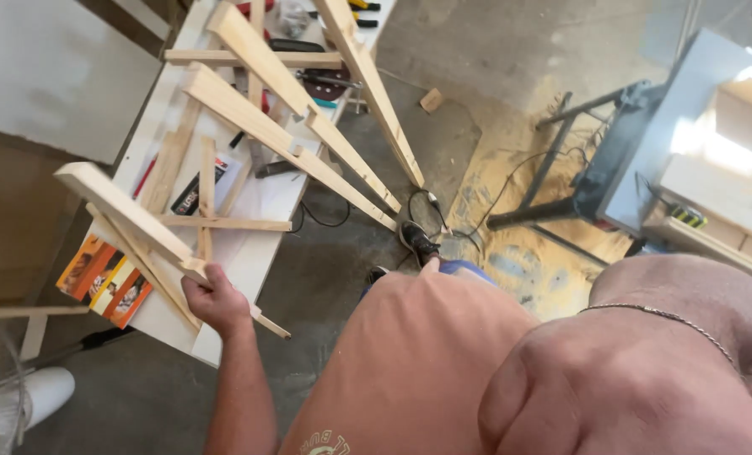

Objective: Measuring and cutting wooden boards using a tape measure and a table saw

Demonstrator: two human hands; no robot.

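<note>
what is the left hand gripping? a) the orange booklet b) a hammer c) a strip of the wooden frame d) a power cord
c: the left hand is closed around a thin strip of the wooden frame at the edge of the white table, with the orange booklet lying apart beneath it.

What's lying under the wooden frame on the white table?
Under the frame, the table shows a dark booklet, a red pen, a sanding disc and tools. Slats cover parts of them. The left hand grips the frame's near end.
</note>
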